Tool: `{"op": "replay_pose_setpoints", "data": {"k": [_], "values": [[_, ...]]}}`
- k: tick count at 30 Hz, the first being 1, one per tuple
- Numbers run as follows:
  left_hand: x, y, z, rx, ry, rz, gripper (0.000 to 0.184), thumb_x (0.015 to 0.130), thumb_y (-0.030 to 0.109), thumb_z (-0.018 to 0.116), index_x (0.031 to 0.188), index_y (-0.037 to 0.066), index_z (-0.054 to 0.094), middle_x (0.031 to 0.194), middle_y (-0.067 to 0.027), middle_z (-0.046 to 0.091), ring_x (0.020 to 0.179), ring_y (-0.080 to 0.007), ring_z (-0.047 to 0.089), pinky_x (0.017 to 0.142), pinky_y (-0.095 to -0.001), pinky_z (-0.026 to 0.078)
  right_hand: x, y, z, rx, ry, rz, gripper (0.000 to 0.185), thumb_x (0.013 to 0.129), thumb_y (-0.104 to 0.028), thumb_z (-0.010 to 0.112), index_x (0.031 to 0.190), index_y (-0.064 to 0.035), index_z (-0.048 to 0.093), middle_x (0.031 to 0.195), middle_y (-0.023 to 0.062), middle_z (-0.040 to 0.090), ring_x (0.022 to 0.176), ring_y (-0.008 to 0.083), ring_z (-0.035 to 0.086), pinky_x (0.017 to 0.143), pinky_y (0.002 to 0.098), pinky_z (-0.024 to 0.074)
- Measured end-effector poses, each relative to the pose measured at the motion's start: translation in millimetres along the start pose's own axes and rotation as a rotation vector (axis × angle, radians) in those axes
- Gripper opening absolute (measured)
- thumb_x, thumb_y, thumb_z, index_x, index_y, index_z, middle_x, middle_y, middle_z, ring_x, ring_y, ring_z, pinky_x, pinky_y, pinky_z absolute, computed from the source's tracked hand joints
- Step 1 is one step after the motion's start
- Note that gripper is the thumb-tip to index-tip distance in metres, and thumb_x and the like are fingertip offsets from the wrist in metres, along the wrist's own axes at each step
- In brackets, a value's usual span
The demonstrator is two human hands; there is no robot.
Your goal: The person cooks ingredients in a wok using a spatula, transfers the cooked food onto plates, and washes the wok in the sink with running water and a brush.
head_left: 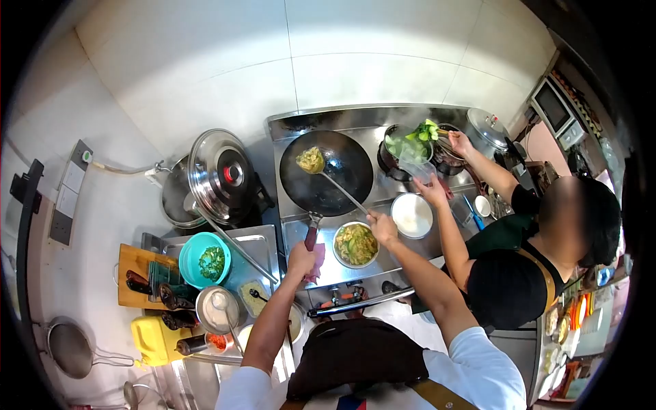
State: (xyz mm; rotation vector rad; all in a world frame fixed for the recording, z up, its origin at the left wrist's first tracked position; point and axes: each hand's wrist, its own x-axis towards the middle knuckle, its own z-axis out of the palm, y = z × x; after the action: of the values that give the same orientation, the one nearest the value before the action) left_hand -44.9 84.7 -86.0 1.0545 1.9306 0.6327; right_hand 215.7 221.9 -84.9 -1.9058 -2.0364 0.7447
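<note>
My left hand (pixel 301 262) is closed around the handle (pixel 311 236) of a black wok (pixel 342 184), beside a pink cloth (pixel 316 265). My right hand (pixel 383 227) grips the long handle of a ladle (pixel 339 188). Its bowl, over the far left side of the wok, is heaped with yellow-green cooked food (pixel 311 160). Dark and glossy, the wok's inside shows little else. Just below my right hand, a white bowl (pixel 356 244) is filled with similar food. A second white bowl (pixel 412 215) with pale contents stands to its right.
At right, a co-worker (pixel 506 273) holds leafy greens (pixel 424 133) and a clear container (pixel 417 164) over a steaming pot (pixel 396 147). A large lidded pot (pixel 222 178) stands left. Nearby are a turquoise bowl (pixel 205 260) of chopped greens, sauce bottles and a yellow jug (pixel 157 339).
</note>
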Motion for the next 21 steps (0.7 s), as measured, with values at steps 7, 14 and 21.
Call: {"op": "replay_pose_setpoints", "data": {"k": [7, 14, 21], "values": [[-16, 17, -20, -0.149, -0.062, -0.041, 0.010, 0.080, 0.009, 0.059, 0.084, 0.000, 0.058, 0.055, -0.0070, 0.056, 0.041, -0.0175, 0.055, 0.038, -0.0332, 0.041, -9, -13, -47, 0.114, 0.093, -0.075, 0.032, 0.095, -0.033, 0.058, 0.123, -0.0204, 0.068, 0.107, 0.0182, 0.069, 0.101, 0.0383, 0.065, 0.088, 0.0452, 0.0510], [-3, -1, -25, -0.203, -0.109, -0.018, 0.012, 0.081, 0.010, 0.059, 0.089, 0.001, 0.058, 0.057, -0.0080, 0.057, 0.042, -0.0184, 0.055, 0.038, -0.0342, 0.040, -88, 8, -113, 0.064, -0.011, -0.089, 0.033, 0.094, -0.030, 0.059, 0.123, -0.0149, 0.068, 0.108, 0.0193, 0.069, 0.104, 0.0366, 0.065, 0.090, 0.0413, 0.0500], [7, -6, -32, -0.109, -0.027, 0.084, 0.016, 0.079, 0.013, 0.061, 0.090, 0.001, 0.062, 0.063, -0.0118, 0.064, 0.051, -0.0216, 0.063, 0.048, -0.0371, 0.048, -195, 54, -142, 0.088, -0.087, 0.019, 0.031, 0.094, -0.022, 0.059, 0.122, -0.0101, 0.067, 0.104, 0.0220, 0.068, 0.097, 0.0382, 0.067, 0.086, 0.0401, 0.0509]]}}
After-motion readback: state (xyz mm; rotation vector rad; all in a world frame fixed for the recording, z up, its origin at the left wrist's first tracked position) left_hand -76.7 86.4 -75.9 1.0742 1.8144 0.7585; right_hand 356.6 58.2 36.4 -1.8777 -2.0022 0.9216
